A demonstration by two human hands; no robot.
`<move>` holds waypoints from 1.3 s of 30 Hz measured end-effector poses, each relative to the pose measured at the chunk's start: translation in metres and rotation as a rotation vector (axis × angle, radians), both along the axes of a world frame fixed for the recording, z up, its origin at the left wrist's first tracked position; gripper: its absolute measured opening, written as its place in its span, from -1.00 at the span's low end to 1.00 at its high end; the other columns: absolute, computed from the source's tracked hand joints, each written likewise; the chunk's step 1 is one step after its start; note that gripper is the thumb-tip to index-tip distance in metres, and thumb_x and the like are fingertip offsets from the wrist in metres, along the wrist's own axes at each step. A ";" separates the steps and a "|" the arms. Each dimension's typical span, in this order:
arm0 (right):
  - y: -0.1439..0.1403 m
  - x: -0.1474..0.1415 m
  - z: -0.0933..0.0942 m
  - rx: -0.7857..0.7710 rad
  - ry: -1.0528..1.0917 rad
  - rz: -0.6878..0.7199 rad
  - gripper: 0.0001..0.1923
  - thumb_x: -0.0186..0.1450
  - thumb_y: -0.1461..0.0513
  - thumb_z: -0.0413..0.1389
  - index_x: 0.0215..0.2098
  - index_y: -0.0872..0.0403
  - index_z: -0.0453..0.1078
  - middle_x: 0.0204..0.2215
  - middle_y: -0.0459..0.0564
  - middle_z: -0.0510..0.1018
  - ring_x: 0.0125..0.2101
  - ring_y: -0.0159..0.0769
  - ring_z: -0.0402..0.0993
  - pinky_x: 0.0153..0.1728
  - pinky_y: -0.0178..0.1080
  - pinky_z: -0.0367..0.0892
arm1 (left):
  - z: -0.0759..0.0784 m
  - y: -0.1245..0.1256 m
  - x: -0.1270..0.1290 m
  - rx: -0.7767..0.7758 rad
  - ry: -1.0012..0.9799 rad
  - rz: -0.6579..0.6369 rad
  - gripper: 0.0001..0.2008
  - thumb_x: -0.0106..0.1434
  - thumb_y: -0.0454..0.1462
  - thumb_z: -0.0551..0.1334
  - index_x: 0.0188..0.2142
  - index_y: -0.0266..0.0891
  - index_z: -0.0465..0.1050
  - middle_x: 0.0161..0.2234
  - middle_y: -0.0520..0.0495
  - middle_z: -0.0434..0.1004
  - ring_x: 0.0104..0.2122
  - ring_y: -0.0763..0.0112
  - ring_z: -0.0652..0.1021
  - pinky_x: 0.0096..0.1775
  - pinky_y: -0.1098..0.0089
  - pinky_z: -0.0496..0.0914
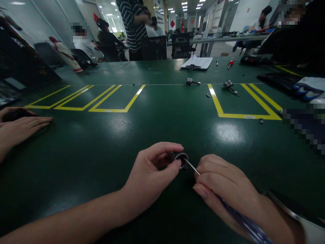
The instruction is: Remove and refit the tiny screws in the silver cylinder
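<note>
We pinch a small metal ring (180, 159) in our left hand (152, 173) and our right hand (223, 184) pokes a thin screwdriver (193, 167) into it. At nine o'clock, another person's hand (20, 127) rests on the green table (101, 135).

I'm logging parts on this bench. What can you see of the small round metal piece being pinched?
The metal piece is a small, dark, ring-like cylinder with a shiny rim, apparently steel. The left hand pinches it between thumb and fingers just above the green table, open end facing right. The thin shaft of a tool held in the right hand reaches into its opening. Finer detail is too small to tell.
</note>
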State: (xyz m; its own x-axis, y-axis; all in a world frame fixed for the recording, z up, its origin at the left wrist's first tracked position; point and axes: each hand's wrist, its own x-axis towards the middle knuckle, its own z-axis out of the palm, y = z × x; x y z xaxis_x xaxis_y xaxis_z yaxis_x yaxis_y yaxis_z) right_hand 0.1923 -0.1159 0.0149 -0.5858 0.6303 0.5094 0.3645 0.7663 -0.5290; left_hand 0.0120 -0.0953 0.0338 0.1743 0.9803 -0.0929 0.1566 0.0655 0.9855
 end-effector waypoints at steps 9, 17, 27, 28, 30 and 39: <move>-0.005 -0.004 0.001 0.034 -0.035 -0.032 -0.78 0.32 0.38 -0.08 -0.45 0.14 0.30 -0.55 -0.04 0.40 -0.48 -0.35 0.28 -0.45 -0.25 0.22 | -0.002 0.002 0.002 0.037 0.040 0.026 -0.86 0.02 -0.39 0.27 -0.37 -0.23 0.54 -0.30 -0.01 0.61 -0.31 0.40 0.57 -0.26 0.45 0.46; -0.012 -0.007 -0.004 0.032 -0.095 -0.080 -0.81 0.31 0.37 -0.04 -0.43 0.13 0.33 -0.54 -0.04 0.39 -0.47 -0.33 0.29 -0.45 -0.24 0.23 | -0.003 0.001 0.004 0.021 0.025 0.043 -0.85 0.00 -0.40 0.27 -0.39 -0.22 0.55 -0.30 -0.02 0.62 -0.30 0.37 0.58 -0.24 0.41 0.47; -0.007 0.004 0.012 -0.324 0.276 -0.163 -0.69 0.34 0.27 -0.09 -0.54 0.09 0.30 -0.61 -0.08 0.40 -0.54 -0.37 0.33 -0.41 -0.27 0.30 | -0.001 0.004 -0.001 -0.063 -0.004 0.045 -0.80 0.06 -0.37 0.27 -0.27 -0.25 0.51 -0.25 -0.05 0.60 -0.25 0.34 0.57 -0.18 0.37 0.45; -0.005 0.006 0.010 -0.454 0.314 -0.217 -0.64 0.36 0.23 -0.09 -0.58 0.08 0.30 -0.62 -0.08 0.41 -0.55 -0.37 0.33 -0.45 -0.29 0.28 | 0.000 0.004 -0.002 -0.070 -0.027 0.050 -0.76 0.06 -0.37 0.28 -0.22 -0.25 0.48 -0.22 -0.06 0.59 -0.23 0.34 0.57 -0.15 0.36 0.44; 0.000 0.008 0.003 -0.695 0.354 -0.243 -0.57 0.36 0.14 -0.08 -0.63 0.07 0.31 -0.65 -0.09 0.39 -0.55 -0.37 0.34 -0.48 -0.30 0.26 | 0.000 0.006 -0.004 -0.071 -0.096 0.064 -0.67 0.04 -0.40 0.29 -0.15 -0.23 0.42 -0.14 -0.06 0.55 -0.18 0.33 0.56 -0.10 0.34 0.42; 0.009 0.006 -0.001 -0.880 0.282 -0.288 -0.53 0.33 0.05 -0.05 -0.67 0.08 0.30 -0.68 -0.13 0.35 -0.57 -0.40 0.30 -0.51 -0.31 0.19 | -0.001 0.010 -0.007 -0.123 -0.239 0.029 -0.66 0.02 -0.38 0.36 -0.17 -0.23 0.40 -0.08 -0.05 0.52 -0.18 0.40 0.55 -0.10 0.40 0.41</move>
State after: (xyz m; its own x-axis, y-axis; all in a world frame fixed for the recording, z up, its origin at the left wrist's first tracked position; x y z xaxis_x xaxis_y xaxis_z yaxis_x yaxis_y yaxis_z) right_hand 0.1985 -0.1074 0.0134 -0.2777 0.9538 -0.1148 0.2479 -0.0444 -0.9678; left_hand 0.0047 -0.0854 0.0324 0.1776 0.9692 -0.1709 -0.0835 0.1878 0.9786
